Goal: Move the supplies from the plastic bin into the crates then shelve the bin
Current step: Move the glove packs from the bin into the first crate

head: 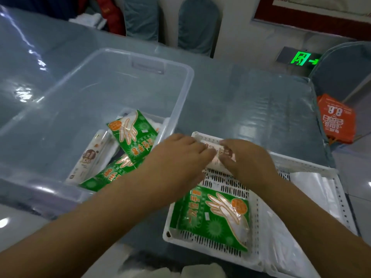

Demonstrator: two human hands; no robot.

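A clear plastic bin (180, 81) stands on the table at the left. Inside it lie two green glove packets (133, 131) and a white packet (90, 157). To its right sits a white perforated crate (224, 183) with a green glove packet (210, 213) in its near end. Over the crate's far end, my left hand (178, 155) and my right hand (249, 159) both hold a white packet (214, 151), fingers curled on its top. A second white crate (339, 189) adjoins on the right and holds clear plastic bags (313, 189).
The table (241, 101) is covered in shiny clear film. Blue-covered chairs (196, 23) stand beyond its far edge. An orange bag (337, 121) hangs at the right edge. A green exit sign (301, 59) glows low on the wall.
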